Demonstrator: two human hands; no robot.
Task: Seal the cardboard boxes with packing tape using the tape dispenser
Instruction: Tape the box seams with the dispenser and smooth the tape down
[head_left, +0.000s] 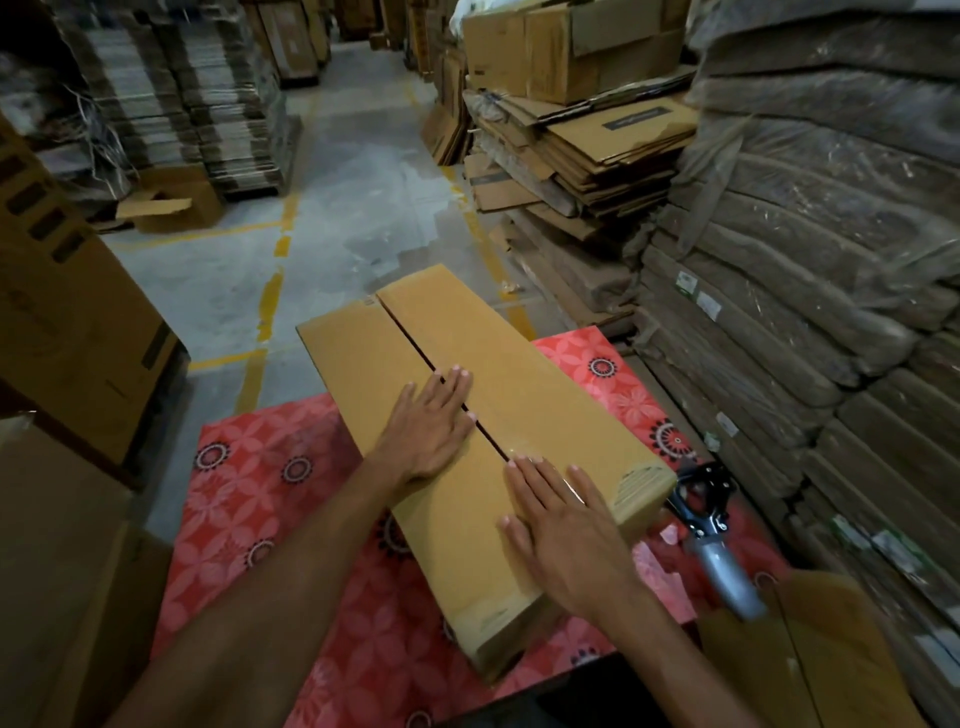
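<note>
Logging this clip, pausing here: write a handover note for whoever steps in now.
Left hand: open, flat across the centre seam of the cardboard box.
Right hand: open, flat on the near end, on glossy tape.
The box lies on the red floral cover; the tape dispenser lies unheld to its right.
Done: tape seems started at the near end.
Left: the seam beyond gapes untaped; tape it.
</note>
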